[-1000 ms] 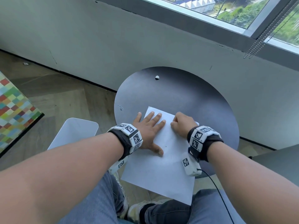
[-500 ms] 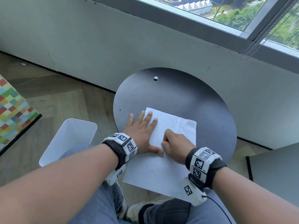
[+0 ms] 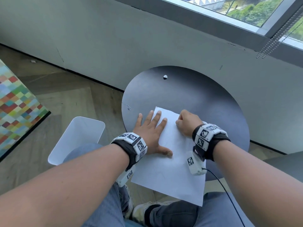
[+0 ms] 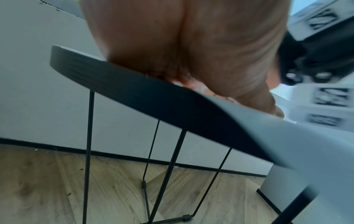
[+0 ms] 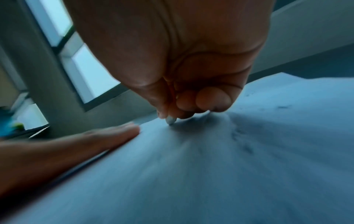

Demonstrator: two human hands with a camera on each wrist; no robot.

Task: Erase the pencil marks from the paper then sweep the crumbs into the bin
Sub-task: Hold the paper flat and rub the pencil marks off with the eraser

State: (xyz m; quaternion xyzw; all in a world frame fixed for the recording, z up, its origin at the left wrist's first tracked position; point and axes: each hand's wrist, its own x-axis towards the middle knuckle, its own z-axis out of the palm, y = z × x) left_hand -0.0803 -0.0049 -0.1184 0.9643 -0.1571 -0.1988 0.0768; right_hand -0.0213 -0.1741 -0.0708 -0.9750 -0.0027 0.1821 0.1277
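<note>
Two hands are being kept on the sheet of paper, which is lying on the near part of the round black table with its near edge hanging over the table's rim. The paper is being pressed flat along its left edge by the left hand, whose fingers are being held straight and spread, some on the sheet and some on the tabletop. The right hand is being held as a fist at the sheet's far right corner; in the right wrist view a small pale eraser is being pinched between its curled fingertips, the tip touching the paper. Faint dark specks are being shown on the sheet to the right of that fist. A white bin is standing on the wooden floor just left of the table. A small white lump is lying on the table's far side, well apart from the paper.
</note>
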